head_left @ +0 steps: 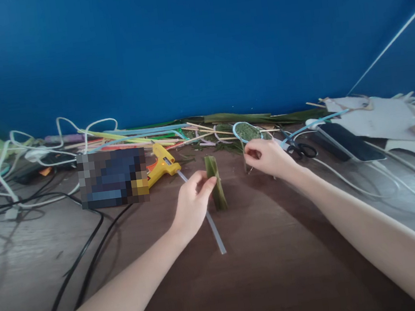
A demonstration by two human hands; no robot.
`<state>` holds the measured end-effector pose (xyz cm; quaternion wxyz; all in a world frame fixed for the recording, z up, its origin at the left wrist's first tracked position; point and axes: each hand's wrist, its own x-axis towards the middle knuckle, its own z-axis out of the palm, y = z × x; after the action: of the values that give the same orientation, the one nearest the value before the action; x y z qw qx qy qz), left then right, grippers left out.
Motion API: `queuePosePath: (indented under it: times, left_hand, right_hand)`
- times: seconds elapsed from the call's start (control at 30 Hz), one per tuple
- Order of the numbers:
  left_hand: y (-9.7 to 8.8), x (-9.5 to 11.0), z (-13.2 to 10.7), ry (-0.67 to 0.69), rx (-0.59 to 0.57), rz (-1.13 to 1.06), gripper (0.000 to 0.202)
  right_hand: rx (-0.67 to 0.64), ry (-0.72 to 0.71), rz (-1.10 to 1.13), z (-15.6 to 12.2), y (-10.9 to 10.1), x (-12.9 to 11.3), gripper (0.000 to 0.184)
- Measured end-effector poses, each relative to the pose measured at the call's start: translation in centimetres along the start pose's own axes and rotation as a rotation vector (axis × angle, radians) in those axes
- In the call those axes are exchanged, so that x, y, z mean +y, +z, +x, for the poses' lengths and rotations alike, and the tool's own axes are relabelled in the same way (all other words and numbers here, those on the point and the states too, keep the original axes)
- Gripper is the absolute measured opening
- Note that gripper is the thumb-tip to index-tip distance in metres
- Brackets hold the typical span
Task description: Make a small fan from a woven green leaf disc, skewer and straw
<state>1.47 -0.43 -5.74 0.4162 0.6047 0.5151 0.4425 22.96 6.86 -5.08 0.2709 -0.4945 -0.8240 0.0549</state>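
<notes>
Between the thumb and fingers of my left hand (193,197) is a short strip of green leaf (217,189), held upright just above the brown table (267,269). My right hand (270,155) is pinched closed in front of a light-blue ring (235,131) filled with chopped green bits (248,131). A thin greenish piece shows by its fingertips, but what they grip is not clear. To the left lies a yellow hot glue gun (165,161). From its back a long translucent glue stick (215,230) runs out beneath my left hand.
Black-handled scissors (305,150) lie right of my right hand, near a dark phone (349,140) and a white cable (351,186). Black cords (90,250) cross the left side. Coloured sticks (141,137) and long leaves (240,117) line the blue wall (194,46).
</notes>
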Motion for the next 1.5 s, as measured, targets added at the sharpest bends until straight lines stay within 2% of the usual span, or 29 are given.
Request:
queuePosePath:
  times: [0.13,0.23,0.3,0.4,0.47,0.57,0.7,1.03,1.5]
  left_hand:
    - [0.0,0.1,0.0,-0.007,0.002,-0.014,0.018]
    - [0.1,0.0,0.0,0.002,0.002,-0.012,0.02]
    - [0.1,-0.2,0.0,0.011,-0.001,-0.001,0.022]
    - [0.0,-0.3,0.0,0.014,0.001,0.024,0.023]
    - [0.0,-0.2,0.0,0.012,0.008,0.044,0.022]
    - [0.0,0.0,0.1,0.019,0.015,0.067,0.019]
    - [0.0,0.0,0.2,0.012,0.013,0.063,0.016]
    - [0.0,0.1,0.1,-0.022,0.016,0.089,0.019]
    - [0.1,0.0,0.0,-0.006,0.013,0.098,0.021]
  right_hand:
    - [-0.026,0.014,-0.175,0.0,0.1,1.4,0.007]
    - [-0.044,0.03,-0.184,0.0,0.3,1.8,0.003]
    - [-0.012,0.037,-0.155,0.0,0.2,1.5,0.006]
    - [0.017,0.058,0.002,-0.1,0.0,0.0,0.006]
    - [-0.042,0.093,0.209,-0.2,-0.1,-1.7,0.009]
    - [-0.215,0.096,0.475,-0.5,-0.3,-4.4,0.017]
    - [-0.317,0.081,0.551,-1.1,-0.1,-6.2,0.02]
    - [-0.29,0.03,0.525,-1.4,0.4,-6.8,0.013]
    - [-0.25,0.068,0.542,-1.6,0.7,-7.0,0.012]
